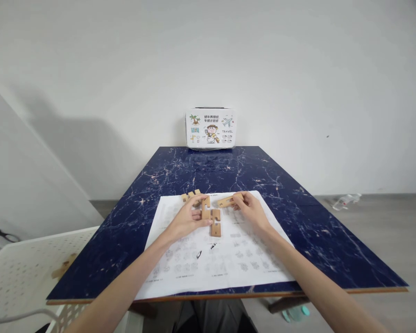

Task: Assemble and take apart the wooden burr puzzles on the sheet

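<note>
My left hand (187, 217) is closed around a notched wooden puzzle piece (205, 207) that stands upright on the white instruction sheet (215, 259). A second notched wooden piece (215, 222) lies flat right beside it, just below my left fingertips. My right hand (251, 209) pinches another flat wooden piece (229, 200) by its right end and holds it just above the sheet. More wooden pieces (191, 195) lie at the sheet's far left edge, behind my left hand.
The sheet lies on a dark blue marbled table (298, 217). A white printed box (211, 128) stands at the table's far edge against the wall. A white perforated cart (24, 268) holding a wooden piece (64, 267) is at the left. A plastic bottle (346, 200) lies on the floor.
</note>
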Available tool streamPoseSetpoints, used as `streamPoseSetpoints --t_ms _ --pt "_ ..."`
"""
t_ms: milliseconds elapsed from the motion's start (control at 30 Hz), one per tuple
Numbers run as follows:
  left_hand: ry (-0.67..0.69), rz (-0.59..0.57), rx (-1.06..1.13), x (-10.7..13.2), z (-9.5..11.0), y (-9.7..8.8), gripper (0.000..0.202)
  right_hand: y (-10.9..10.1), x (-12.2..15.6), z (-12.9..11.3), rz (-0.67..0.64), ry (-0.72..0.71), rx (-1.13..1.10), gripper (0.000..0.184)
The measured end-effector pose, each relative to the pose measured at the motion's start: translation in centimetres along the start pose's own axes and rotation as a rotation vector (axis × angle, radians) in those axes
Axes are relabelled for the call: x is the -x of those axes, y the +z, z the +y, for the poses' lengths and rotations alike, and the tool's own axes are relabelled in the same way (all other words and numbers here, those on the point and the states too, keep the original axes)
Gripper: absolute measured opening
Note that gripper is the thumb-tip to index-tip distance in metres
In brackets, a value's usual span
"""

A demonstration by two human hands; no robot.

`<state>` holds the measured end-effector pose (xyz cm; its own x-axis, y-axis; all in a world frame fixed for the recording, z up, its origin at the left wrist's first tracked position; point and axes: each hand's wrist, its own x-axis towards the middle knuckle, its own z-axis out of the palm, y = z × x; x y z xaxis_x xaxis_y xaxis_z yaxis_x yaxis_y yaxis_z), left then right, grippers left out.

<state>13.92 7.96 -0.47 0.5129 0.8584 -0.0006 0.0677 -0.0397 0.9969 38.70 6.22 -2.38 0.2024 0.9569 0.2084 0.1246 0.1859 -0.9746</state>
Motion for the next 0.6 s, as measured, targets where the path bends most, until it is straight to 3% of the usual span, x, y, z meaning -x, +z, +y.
streamPoseSetpoints --t_ms 233,400,600 --pt "-0.033 0.001 0.046 0.11 0.12 0.16 0.093 -0.18 0.28 -0.33 -0.026 0.112 -0.193 0.038" --pt "0.02 0.008 0.066 -0.05 -0.15 -0.03 0.094 -0.09 0.64 -0.72 -0.168 0.161 -0.308 0.04" --pt "0.078 -0.107 0.042 0.1 0.56 0.12 0.07 0.39 0.87 -0.79 -0.259 0.091 -0.312 0.044"
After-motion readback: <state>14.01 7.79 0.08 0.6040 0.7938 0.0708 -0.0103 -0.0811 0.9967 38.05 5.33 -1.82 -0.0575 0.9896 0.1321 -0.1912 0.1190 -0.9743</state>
